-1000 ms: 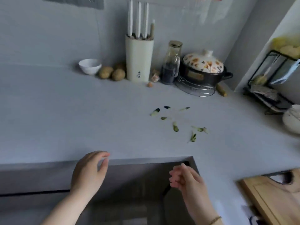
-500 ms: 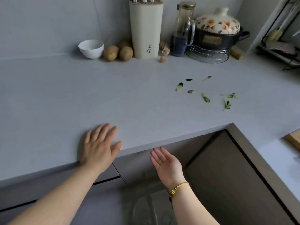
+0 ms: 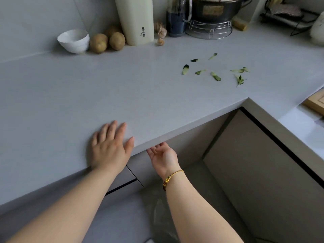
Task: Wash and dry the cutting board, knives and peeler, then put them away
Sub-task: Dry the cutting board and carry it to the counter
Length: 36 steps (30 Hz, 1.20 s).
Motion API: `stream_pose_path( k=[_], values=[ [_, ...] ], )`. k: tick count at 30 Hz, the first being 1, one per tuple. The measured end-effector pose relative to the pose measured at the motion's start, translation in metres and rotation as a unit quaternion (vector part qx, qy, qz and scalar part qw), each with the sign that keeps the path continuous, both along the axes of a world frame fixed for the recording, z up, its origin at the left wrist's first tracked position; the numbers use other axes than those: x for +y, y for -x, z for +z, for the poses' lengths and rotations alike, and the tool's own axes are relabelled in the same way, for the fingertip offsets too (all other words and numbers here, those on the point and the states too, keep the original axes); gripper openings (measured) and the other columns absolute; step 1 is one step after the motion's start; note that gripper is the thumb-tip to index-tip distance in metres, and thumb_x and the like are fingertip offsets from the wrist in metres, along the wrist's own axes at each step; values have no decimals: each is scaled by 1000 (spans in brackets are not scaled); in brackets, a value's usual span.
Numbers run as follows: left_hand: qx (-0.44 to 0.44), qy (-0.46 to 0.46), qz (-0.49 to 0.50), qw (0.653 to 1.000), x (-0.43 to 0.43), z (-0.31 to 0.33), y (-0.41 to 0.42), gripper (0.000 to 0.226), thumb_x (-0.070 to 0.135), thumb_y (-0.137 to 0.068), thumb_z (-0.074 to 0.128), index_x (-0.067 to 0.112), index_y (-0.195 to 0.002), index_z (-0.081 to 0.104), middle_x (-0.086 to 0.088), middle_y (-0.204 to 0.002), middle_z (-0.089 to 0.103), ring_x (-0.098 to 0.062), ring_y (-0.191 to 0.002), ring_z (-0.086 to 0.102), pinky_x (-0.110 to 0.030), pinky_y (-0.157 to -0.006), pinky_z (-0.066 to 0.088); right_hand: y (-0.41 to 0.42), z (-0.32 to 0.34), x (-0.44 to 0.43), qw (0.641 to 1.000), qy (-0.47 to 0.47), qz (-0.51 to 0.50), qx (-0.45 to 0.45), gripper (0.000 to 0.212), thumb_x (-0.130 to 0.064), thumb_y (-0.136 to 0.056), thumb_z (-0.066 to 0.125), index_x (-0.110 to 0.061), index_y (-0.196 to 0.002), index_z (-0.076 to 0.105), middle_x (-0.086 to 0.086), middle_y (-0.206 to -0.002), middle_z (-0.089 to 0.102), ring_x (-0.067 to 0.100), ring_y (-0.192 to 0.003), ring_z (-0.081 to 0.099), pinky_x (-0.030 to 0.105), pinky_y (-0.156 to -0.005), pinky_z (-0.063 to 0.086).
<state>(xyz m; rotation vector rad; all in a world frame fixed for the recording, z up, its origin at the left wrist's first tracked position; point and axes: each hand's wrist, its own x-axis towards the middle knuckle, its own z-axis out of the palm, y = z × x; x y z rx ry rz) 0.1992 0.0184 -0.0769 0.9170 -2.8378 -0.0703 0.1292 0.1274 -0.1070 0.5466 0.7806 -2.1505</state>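
Head view.
A: left hand (image 3: 109,148) – status?
B: Palm down on the counter (image 3: 70,106), right at the front edge. Fingers straight & a bit spread, gripping nothing.
A: And the right hand (image 3: 163,156)?
B: Below that same front edge, palm up. Fingers relaxed, tips tucked under the counter's lip, nothing seen in it. Beaded bracelet (image 3: 172,177) on the wrist. Drawer front (image 3: 122,179) sits just under the L wrist.
A: Task stuff?
B: cutting board (image 3: 315,102) – only a wooden corner shows, on the counter's right-hand run, well apart from both hands. knife block (image 3: 135,20) stands upright at the back edge w/ its top out of frame, so can't tell re knives.
A: Rest, quick.
B: Along the back edge: white bowl (image 3: 73,41), potatoes (image 3: 99,42) touching each other, then the block, garlic (image 3: 162,31), glass jug (image 3: 177,20) w/ dark liquid, black pot (image 3: 215,9) on a wire stand (image 3: 208,30). Green peel scraps (image 3: 215,76) lie scattered on the counter near its inner corner.
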Motion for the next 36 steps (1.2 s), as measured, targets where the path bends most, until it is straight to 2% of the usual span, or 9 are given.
stream_pose_path(
  k=[4, 11, 14, 16, 19, 24, 28, 32, 36],
  values=[
    [-3, 5, -3, 1000, 0, -2, 1, 80, 57, -76, 12, 17, -137, 44, -9, -146, 38, -28, -137, 31, -43, -109, 18, 1, -5, 1, 1000, 20, 8, -8, 52, 18, -80, 7, -1, -96, 53, 14, -98, 58, 27, -91, 56, 38, -99, 38],
    [-16, 2, -3, 1000, 3, 3, -2, 72, 55, -83, 15, 17, -139, 41, -9, -148, 35, -27, -137, 28, -42, -109, 18, -10, 1, 30, 999, -37, 40, 4, 47, 9, -92, 18, 7, -138, 27, 25, -133, 43, 39, -127, 40, 37, -97, 38],
    [-37, -3, -8, 999, 3, 5, 0, 53, 45, -96, 31, 23, -143, 31, -4, -153, 25, -22, -141, 18, -37, -111, 12, -14, 3, 48, 993, -94, 65, 44, 35, -13, -97, 41, 6, -126, 40, 15, -90, 54, 34, -111, 55, 35, -87, 45],
    [-26, -2, -15, 1000, 3, 4, -3, 51, 44, -95, 35, 23, -141, 37, -6, -150, 31, -25, -139, 24, -39, -110, 16, -17, 6, 60, 968, -192, 126, 99, 13, -19, -93, 51, -6, -95, 49, 6, -65, 45, 16, -69, 63, 29, -73, 50],
    [35, 4, -41, 999, 6, 3, -6, 47, 41, -89, 43, 14, -125, 58, -16, -133, 53, -35, -123, 47, -47, -99, 33, -22, 8, 91, 890, -372, 189, 183, 36, -18, -86, 62, -13, -67, 32, 2, -51, 43, 11, -45, 45, 21, -53, 45],
    [20, 74, -157, 985, 4, 4, -13, 43, 32, -81, 41, 6, -100, 69, -17, -104, 69, -33, -96, 65, -38, -87, 28, -29, 18, 150, 786, -504, 244, 260, 19, -18, -85, 63, -7, -92, 49, 4, -76, 53, 12, -58, 50, 15, -49, 45],
    [32, 99, -206, 973, 7, 0, -22, 43, 27, -79, 42, 3, -105, 65, -21, -104, 68, -29, -105, 48, -24, -112, 8, -35, 27, 192, 659, -629, 234, 340, 20, -16, -85, 60, -7, -102, 55, 6, -97, 55, 17, -77, 51, 15, -59, 40],
    [23, -32, -141, 989, 31, 15, -14, 31, 12, -81, 64, -6, -107, 65, -31, -116, 59, -45, -110, 55, -52, -101, 32, -36, 35, 228, 498, -753, 268, 337, 22, -13, -92, 45, -6, -111, 53, 10, -115, 46, 27, -107, 44, 30, -80, 40],
    [24, -84, -90, 992, 41, 15, -14, 43, 15, -90, 56, -3, -129, 50, -24, -141, 40, -37, -134, 33, -42, -109, 23, -27, 39, 262, 385, -802, 294, 348, 21, -2, -90, 45, -6, -110, 49, 8, -117, 44, 23, -104, 46, 26, -72, 39]
  ],
)
